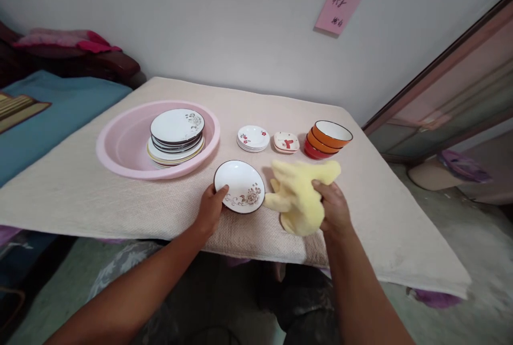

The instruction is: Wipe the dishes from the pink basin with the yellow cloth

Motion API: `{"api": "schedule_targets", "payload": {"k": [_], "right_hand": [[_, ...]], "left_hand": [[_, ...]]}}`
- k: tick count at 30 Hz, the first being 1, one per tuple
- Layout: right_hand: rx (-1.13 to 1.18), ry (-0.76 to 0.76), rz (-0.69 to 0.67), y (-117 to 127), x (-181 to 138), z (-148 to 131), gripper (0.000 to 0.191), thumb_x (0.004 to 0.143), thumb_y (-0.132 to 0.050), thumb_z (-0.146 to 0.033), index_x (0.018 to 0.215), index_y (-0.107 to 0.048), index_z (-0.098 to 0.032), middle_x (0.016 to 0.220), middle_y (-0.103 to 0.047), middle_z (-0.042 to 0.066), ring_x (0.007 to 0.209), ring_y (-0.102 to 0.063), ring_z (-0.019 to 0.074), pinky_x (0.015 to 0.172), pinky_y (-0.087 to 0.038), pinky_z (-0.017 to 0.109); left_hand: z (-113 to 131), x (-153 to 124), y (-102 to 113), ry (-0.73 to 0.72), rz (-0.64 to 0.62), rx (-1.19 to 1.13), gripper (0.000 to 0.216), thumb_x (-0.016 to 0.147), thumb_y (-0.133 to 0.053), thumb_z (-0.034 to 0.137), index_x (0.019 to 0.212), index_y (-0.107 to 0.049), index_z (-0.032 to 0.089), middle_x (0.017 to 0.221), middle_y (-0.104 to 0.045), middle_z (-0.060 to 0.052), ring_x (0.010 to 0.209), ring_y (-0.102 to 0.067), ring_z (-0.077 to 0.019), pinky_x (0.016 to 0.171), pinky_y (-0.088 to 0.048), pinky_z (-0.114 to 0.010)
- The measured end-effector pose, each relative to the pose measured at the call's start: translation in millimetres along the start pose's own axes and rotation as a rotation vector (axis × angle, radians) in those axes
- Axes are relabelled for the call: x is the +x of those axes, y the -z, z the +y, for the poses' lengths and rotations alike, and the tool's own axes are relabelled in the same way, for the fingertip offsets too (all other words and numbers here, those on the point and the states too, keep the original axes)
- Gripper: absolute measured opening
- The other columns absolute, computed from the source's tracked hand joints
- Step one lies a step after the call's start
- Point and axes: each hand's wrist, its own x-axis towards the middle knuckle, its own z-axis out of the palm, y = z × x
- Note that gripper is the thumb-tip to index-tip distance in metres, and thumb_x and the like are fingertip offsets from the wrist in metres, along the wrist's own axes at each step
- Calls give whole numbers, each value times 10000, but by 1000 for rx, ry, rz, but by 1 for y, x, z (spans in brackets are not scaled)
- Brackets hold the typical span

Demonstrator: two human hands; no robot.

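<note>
My left hand [211, 207] grips the left rim of a white plate [236, 182] with a dark edge and a brown flower print, thumb on top. The plate is tilted toward me over the near part of the table. To its right, my right hand [334, 206] is closed on a bunched yellow cloth [300, 192]. One corner of the cloth comes close to the plate's right rim; whether they touch I cannot tell. Behind the cloth stand small square dishes [286, 142] with a red print. Several small white plates [253, 138] with red flowers are stacked beside them.
A pink basin [120, 142] at the left holds a stack of plates [176, 128]. Orange and red bowls [326, 139] are stacked at the right. A beige cloth covers the table [393, 227], which meets the wall. A pink note [340, 7] hangs there. A bin [436, 168] stands right.
</note>
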Motion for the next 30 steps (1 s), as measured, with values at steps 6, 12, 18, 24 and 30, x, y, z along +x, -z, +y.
{"api": "schedule_targets", "payload": {"k": [6,12,18,24,30], "right_hand": [[-227,75,-163,-61,-12,42,269,729,-623,-317,961,-588,-186,856,-648,22,719,-593,171,655,-486,303],[-852,673,-328,-95,-25,47,265,752,-505,-163,987,-614,-217,1017,-537,65,966,-531,209,824,-452,340],[-1074,768,-116,-87,-2,51,259,746,-449,-131,965,-573,-193,977,-523,79,902,-518,207,763,-441,326],[-933,538,134,-68,16,52,55,784,-450,-239,772,-479,-194,703,-468,-13,651,-442,151,629,-379,284],[-841,543,-291,-86,-10,43,84,717,-422,-124,704,-459,-199,710,-465,-20,695,-450,136,669,-372,251]], "left_hand": [[-8,-10,-8,-110,-169,129,373,697,-675,299,1028,-583,154,913,-659,-52,758,-608,-177,679,-482,-298],[-7,-20,-18,-283,-307,212,241,677,-669,232,880,-565,155,806,-607,-7,747,-545,-141,696,-438,-255],[-6,-25,-17,-229,-332,271,280,687,-637,194,952,-565,142,850,-626,-32,781,-558,-169,705,-438,-276],[-5,-26,-17,-206,-371,198,322,695,-645,213,993,-547,145,913,-634,-49,796,-571,-177,721,-453,-299],[-11,-21,-20,-129,-372,59,332,620,-688,151,931,-574,155,819,-627,-18,751,-570,-164,652,-443,-259]]}}
